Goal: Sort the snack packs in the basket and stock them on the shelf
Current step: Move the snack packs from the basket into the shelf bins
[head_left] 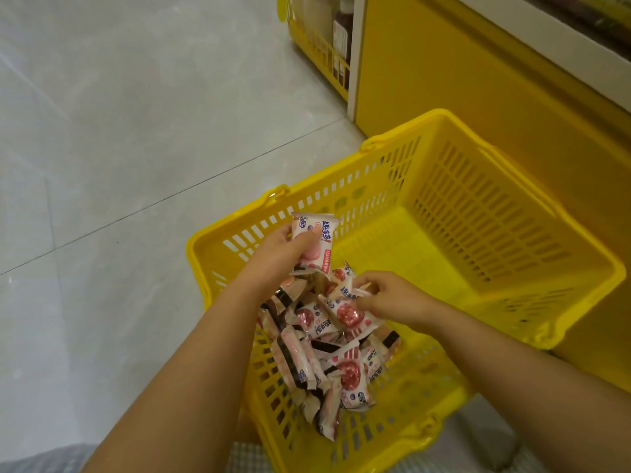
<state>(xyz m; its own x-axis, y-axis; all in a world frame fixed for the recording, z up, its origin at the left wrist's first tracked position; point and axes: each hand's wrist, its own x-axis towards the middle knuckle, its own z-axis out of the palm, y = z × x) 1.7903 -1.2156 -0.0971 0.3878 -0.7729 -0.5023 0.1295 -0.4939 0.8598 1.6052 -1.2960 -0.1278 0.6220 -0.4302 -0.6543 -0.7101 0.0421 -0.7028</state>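
- The held pack (316, 240) is white and pink, with bold blue Chinese characters that look like 趣多多. A line of red characters runs down its side, too small for me to read.
- The packs below carry the same blue lettering and a picture of a red round biscuit.
- The left grip (276, 254) is closed around the held pack, thumb across its front, lifting it clear above the heap of packs (324, 356).
- The right grip (392, 298) has its fingers curled, pinching the top pack (348, 315) of the heap.
- The heap lies in the near end of the yellow basket (478, 216), which stands on the floor (136, 131) beside the yellow shelf (444, 63).
- There is one basket and one pack lifted. The heap holds well over a dozen, too tangled to count exactly.
- A brown bottle (342, 32) stands in a rack beyond the shelf, its label unreadable.
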